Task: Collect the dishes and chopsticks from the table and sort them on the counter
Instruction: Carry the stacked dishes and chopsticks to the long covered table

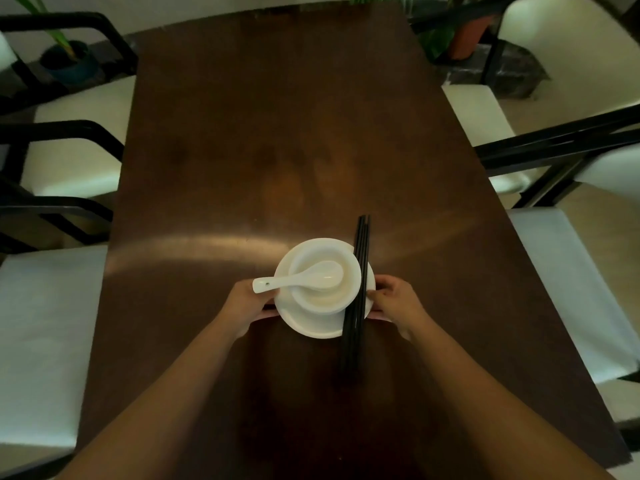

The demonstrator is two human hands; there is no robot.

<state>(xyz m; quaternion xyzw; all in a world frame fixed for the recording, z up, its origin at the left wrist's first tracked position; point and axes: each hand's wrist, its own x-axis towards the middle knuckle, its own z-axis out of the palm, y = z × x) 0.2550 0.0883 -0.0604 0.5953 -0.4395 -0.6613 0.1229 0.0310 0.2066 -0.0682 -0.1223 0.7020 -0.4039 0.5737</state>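
A white plate (311,325) carries a white bowl (323,299), and a white ceramic spoon (301,279) lies in the bowl with its handle sticking out to the left. Several black chopsticks (358,289) lie across the plate's right side, running from far to near. My left hand (247,304) grips the plate's left rim. My right hand (396,303) grips its right rim beside the chopsticks. Whether the plate rests on the dark brown table (277,133) or hovers just above it, I cannot tell.
White-cushioned chairs with black frames line both long sides of the table (69,157) (568,278). Potted plants stand on the floor beyond the far corners (69,60) (464,36).
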